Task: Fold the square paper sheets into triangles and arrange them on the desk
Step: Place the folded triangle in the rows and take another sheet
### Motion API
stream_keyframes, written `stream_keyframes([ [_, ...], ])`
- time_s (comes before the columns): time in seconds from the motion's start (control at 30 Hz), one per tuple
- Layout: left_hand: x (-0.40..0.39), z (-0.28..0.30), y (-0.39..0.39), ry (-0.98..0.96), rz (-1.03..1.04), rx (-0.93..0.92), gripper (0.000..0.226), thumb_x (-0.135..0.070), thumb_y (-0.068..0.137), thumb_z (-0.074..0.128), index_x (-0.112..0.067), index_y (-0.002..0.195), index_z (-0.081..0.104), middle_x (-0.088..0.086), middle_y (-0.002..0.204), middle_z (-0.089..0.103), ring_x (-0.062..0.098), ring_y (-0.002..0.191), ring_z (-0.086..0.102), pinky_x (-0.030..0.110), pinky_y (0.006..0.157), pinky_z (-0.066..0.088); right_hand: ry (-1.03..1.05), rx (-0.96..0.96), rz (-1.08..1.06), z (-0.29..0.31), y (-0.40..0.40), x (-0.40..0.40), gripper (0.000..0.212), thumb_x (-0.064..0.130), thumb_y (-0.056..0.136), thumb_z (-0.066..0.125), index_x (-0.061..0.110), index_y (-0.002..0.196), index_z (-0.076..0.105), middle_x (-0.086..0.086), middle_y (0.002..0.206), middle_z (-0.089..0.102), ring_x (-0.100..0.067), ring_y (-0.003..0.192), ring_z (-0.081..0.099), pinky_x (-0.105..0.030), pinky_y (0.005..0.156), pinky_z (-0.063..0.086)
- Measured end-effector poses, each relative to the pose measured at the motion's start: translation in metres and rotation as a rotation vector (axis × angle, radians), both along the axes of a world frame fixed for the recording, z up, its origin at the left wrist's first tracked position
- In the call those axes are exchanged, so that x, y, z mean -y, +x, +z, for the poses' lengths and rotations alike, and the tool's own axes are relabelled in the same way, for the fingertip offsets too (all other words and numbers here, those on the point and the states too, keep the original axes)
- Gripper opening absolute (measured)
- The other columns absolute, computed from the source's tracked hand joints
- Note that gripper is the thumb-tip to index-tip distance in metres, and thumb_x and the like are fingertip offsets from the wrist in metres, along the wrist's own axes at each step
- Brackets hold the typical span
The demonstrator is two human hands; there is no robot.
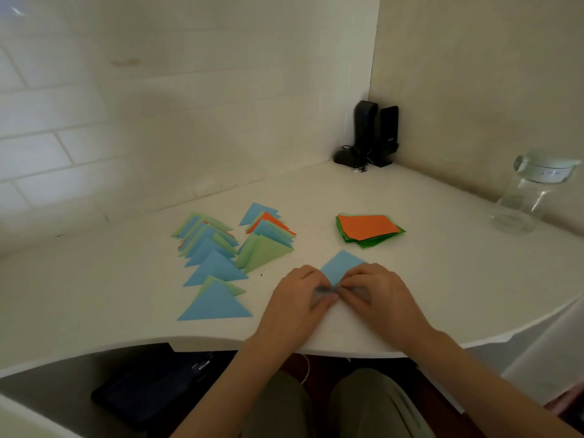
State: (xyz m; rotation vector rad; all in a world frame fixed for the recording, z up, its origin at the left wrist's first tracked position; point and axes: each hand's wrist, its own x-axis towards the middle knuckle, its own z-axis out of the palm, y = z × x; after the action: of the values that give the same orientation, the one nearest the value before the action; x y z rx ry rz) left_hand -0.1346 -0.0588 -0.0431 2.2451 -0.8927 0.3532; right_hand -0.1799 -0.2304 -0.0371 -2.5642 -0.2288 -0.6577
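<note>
Down at the near edge of the white bench (pixel 410 197), both hands worked one blue sheet (pixel 343 267). The left hand (pixel 298 297) and right hand (pixel 374 294) met over its near corner, fingers curled and pinching the paper, its far corner pointing away. To the left lay two rows of folded triangles (pixel 215 263), blue, green and orange, overlapping. Farther right sat a stack of unfolded sheets (pixel 368 230), orange on top. A glass jar (pixel 534 191) stood at the far right.
</note>
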Motion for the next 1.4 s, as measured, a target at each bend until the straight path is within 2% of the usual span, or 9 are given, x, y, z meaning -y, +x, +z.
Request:
stream_keyframes([
  [0.13, 0.002, 0.003, 0.004, -0.067, 0.055, -0.064, 0.024, -0.038, 0.086, 0.059, -0.017, 0.082, 0.068, -0.007, 0.086, 0.065, 0.006, 0.082, 0.058, 0.025, 0.077, 0.046, 0.095, -0.044, 0.020, 0.005, 0.004, 0.003, 0.013, 0.031, 0.082, 0.071, 0.020, 0.075, 0.071, 0.011, 0.078, 0.065, -0.006, 0.074, 0.058, -0.025, 0.071, 0.048],
  [0.27, 0.007, 0.007, 0.006, -0.086, 0.106, -0.062, 0.012, -0.027, 0.082, 0.070, -0.017, 0.076, 0.066, -0.008, 0.078, 0.062, 0.007, 0.075, 0.055, 0.018, 0.070, 0.042, 0.139, -0.021, 0.017, 0.005, 0.009, 0.002, 0.014, 0.021, 0.081, 0.072, 0.014, 0.071, 0.067, 0.006, 0.071, 0.062, -0.008, 0.066, 0.055, -0.029, 0.064, 0.047],
  [0.47, 0.011, 0.007, 0.007, -0.128, 0.142, -0.079, 0.010, -0.021, 0.075, 0.075, -0.019, 0.073, 0.066, -0.007, 0.078, 0.063, 0.008, 0.076, 0.056, 0.019, 0.072, 0.043, 0.136, -0.026, -0.022, 0.000, 0.013, 0.000, 0.010, 0.025, 0.078, 0.074, 0.021, 0.073, 0.067, 0.010, 0.075, 0.061, -0.005, 0.070, 0.056, -0.027, 0.067, 0.048],
  [0.57, 0.011, 0.008, 0.009, -0.135, 0.154, -0.124, 0.009, -0.020, 0.072, 0.077, -0.019, 0.073, 0.068, -0.009, 0.078, 0.064, 0.005, 0.076, 0.057, 0.012, 0.071, 0.041, 0.187, -0.041, -0.038, 0.001, 0.012, -0.001, 0.010, 0.025, 0.075, 0.076, 0.022, 0.077, 0.067, 0.011, 0.078, 0.062, -0.004, 0.074, 0.057, -0.024, 0.071, 0.048],
  [0.7, 0.013, 0.011, 0.015, -0.158, 0.155, -0.274, 0.012, -0.020, 0.070, 0.079, -0.023, 0.073, 0.068, -0.009, 0.080, 0.065, 0.001, 0.077, 0.059, 0.004, 0.067, 0.038, 0.349, -0.205, -0.049, 0.004, 0.017, -0.003, 0.023, 0.024, 0.075, 0.077, 0.020, 0.093, 0.062, 0.011, 0.086, 0.063, -0.004, 0.081, 0.058, -0.022, 0.079, 0.047],
  [0.9, 0.010, 0.016, 0.022, -0.128, 0.140, -0.367, 0.019, -0.010, 0.068, 0.078, -0.027, 0.072, 0.068, -0.009, 0.081, 0.067, -0.004, 0.075, 0.058, 0.001, 0.062, 0.035, 0.368, -0.423, -0.002, 0.013, 0.028, 0.010, 0.026, 0.019, 0.074, 0.077, 0.032, 0.085, 0.058, 0.014, 0.082, 0.061, -0.001, 0.072, 0.052, -0.006, 0.066, 0.040],
  [1.13, 0.003, 0.017, 0.025, -0.117, 0.082, -0.416, 0.031, -0.009, 0.072, 0.076, -0.038, 0.071, 0.066, -0.014, 0.083, 0.068, -0.004, 0.080, 0.059, 0.004, 0.069, 0.040, 0.408, -0.502, 0.081, 0.021, 0.029, 0.019, 0.021, 0.007, 0.079, 0.070, 0.024, 0.092, 0.065, 0.005, 0.091, 0.066, -0.006, 0.080, 0.057, -0.010, 0.072, 0.045],
  [1.27, -0.011, 0.020, 0.025, -0.099, -0.017, -0.447, 0.034, -0.002, 0.078, 0.068, -0.035, 0.086, 0.068, -0.019, 0.093, 0.066, -0.011, 0.088, 0.056, 0.004, 0.079, 0.039, 0.375, -0.543, 0.079, 0.023, 0.024, 0.019, 0.016, 0.016, 0.091, 0.057, 0.027, 0.099, 0.065, 0.006, 0.097, 0.064, -0.005, 0.086, 0.057, -0.008, 0.072, 0.041],
  [1.4, -0.021, 0.022, 0.021, -0.083, -0.160, -0.473, 0.044, 0.005, 0.077, 0.061, -0.025, 0.110, 0.063, -0.016, 0.111, 0.062, -0.010, 0.102, 0.053, 0.002, 0.086, 0.034, 0.229, -0.454, 0.022, 0.019, 0.021, 0.010, 0.005, 0.033, 0.086, 0.063, 0.033, 0.089, 0.059, 0.013, 0.091, 0.058, -0.006, 0.086, 0.054, -0.019, 0.079, 0.043],
])
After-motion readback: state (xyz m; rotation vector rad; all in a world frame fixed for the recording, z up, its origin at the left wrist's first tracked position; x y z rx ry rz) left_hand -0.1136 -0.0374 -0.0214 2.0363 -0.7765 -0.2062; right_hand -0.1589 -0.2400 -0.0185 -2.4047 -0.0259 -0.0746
